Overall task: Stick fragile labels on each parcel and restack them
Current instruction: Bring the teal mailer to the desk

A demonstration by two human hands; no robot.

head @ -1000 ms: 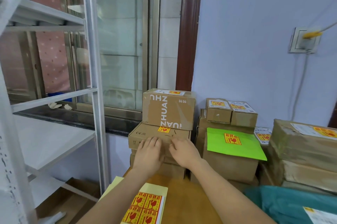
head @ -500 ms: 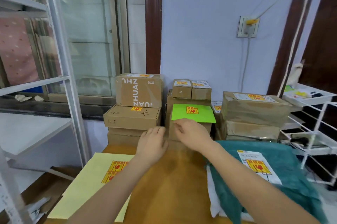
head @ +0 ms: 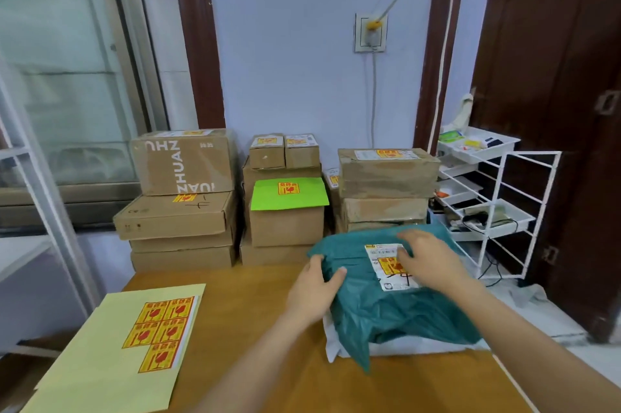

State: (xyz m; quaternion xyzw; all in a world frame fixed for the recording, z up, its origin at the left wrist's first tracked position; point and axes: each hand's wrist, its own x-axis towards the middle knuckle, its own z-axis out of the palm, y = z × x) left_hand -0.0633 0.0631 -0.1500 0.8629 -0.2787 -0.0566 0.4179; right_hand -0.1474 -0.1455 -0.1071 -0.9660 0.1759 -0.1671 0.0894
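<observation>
Nearest on the wooden table [head: 235,295], at its left edge, lies the yellow backing sheet [head: 111,362] with 5 red-and-yellow fragile labels [head: 159,332] left on it, untouched by either hand; to the right of it sits the teal poly-mailer parcel [head: 396,311], soft and wrinkled, lying on a white bag [head: 403,347] whose edge shows beneath it; the mailer already carries a fragile label on its shipping slip [head: 386,266], so the step in hand appears to be restacking, not sticking.

The left hand [head: 312,291] grips the mailer's left edge, thumb over the top and fingers tucked under the fold; the right hand [head: 430,259] rests spread on the top near the far right corner, fingers loosely bent; whether it pinches the film or merely presses it cannot be told.

Beyond the table stand the finished stacks: the 4-box pile [head: 181,207] at left, the middle pile topped by a green envelope [head: 289,194] and 2 small boxes [head: 285,150], and the taped brown boxes [head: 386,184] just behind the mailer, each showing a label; a white wire rack [head: 487,197] stands further right.

The next move likely calls for a 2-handed lift; the film will sag and slip, so the hands should get under the bulk, keep the label face up, and choose a flat, roomy top.
</observation>
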